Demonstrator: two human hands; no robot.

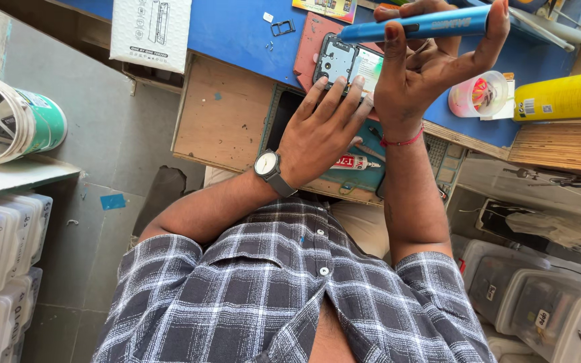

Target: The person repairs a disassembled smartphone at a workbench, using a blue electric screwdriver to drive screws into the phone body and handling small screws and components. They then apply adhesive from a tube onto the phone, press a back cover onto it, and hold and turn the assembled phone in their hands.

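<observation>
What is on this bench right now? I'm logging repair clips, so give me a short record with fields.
left hand: open and flat, fingertips on the opened phone
right hand: gripping a blue pen-shaped driver, held sideways
wrists: watch on the left, red thread on the right
surface: blue tabletop
nearby: glue tube, yellow can, white box

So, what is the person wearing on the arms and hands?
Both hands are bare, without gloves. The left hand has a round, white-faced wristwatch with a grey band at its wrist. The right hand has a thin red thread bracelet at its wrist. Short sleeves of a grey and white checked shirt end near the elbows.
</observation>
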